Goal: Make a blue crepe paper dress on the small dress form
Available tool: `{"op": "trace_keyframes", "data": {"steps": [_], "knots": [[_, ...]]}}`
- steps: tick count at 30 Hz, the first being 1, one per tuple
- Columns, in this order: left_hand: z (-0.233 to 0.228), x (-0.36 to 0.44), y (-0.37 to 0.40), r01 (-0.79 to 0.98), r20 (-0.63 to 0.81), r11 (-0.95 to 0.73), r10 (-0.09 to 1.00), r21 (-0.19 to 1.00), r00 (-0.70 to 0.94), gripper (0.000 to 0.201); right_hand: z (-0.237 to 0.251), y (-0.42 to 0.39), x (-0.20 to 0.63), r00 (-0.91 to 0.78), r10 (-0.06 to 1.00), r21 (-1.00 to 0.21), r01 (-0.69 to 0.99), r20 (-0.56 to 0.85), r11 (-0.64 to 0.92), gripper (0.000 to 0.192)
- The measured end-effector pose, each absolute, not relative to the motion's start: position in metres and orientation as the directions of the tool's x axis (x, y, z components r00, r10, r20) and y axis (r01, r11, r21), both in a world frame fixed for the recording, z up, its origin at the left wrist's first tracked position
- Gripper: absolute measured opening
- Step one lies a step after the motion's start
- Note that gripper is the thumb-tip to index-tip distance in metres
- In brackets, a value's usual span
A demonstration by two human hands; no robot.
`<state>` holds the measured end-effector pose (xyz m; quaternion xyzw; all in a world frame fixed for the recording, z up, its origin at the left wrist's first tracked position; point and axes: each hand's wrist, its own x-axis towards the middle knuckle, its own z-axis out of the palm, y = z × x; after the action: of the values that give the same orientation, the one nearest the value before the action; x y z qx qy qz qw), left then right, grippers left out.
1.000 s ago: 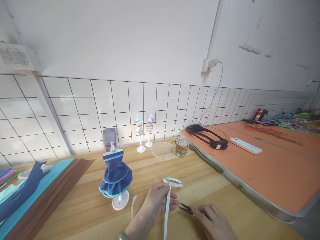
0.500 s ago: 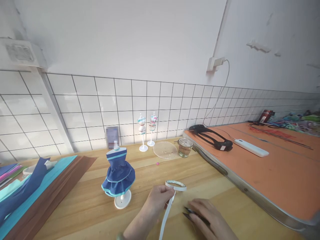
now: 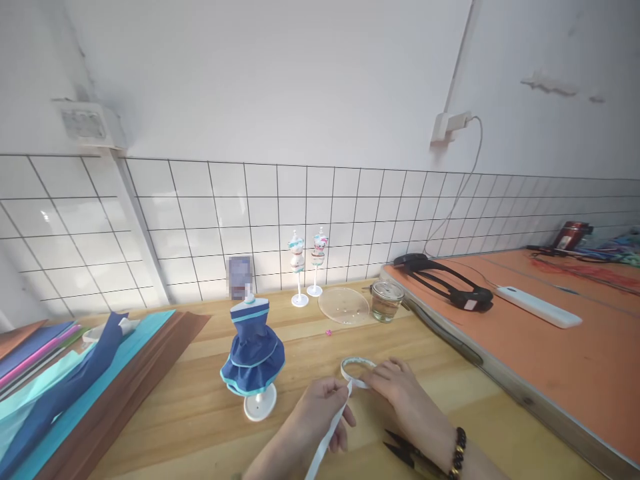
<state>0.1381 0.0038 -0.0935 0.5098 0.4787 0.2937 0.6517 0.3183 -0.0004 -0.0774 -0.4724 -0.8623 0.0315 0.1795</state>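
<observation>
Left of both hands stands a small mannequin in a blue dress [image 3: 251, 347]. The left hand [image 3: 320, 413] is curled, pinching a white ribbon [image 3: 327, 437] that trails toward the viewer. Just right, the right hand [image 3: 395, 387] rests palm-down, fingers touching the ribbon roll [image 3: 356, 365]. Snips [image 3: 407, 453] lie beneath its wrist.

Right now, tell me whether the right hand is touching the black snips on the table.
Apart. The head view shows the right hand up at the tape roll, while the snips lie beside the wrist.
</observation>
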Motion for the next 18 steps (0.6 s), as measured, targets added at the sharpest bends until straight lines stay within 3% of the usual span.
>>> {"op": "trace_keyframes", "data": {"steps": [4,8,13,18], "knots": [[-0.100,0.123,0.011,0.212,-0.282,0.223,0.908,0.951,0.310,0.047,-0.086,0.015,0.318,-0.474,0.823,-0.174,0.823,0.313,0.540,0.025],[-0.103,0.114,0.012,0.351,-0.163,0.071,0.957,0.934,0.240,0.039,-0.100,0.021,0.316,-0.477,0.820,-0.187,0.816,0.316,0.547,0.022],[-0.095,0.113,0.001,0.528,0.053,-0.157,0.977,0.834,0.207,0.033,-0.109,0.022,0.319,-0.462,0.833,-0.209,0.821,0.304,0.531,0.021],[-0.088,0.116,-0.007,0.637,0.129,-0.261,0.960,0.725,0.247,0.035,-0.110,0.022,0.322,-0.452,0.845,-0.226,0.825,0.287,0.518,0.022]]}}
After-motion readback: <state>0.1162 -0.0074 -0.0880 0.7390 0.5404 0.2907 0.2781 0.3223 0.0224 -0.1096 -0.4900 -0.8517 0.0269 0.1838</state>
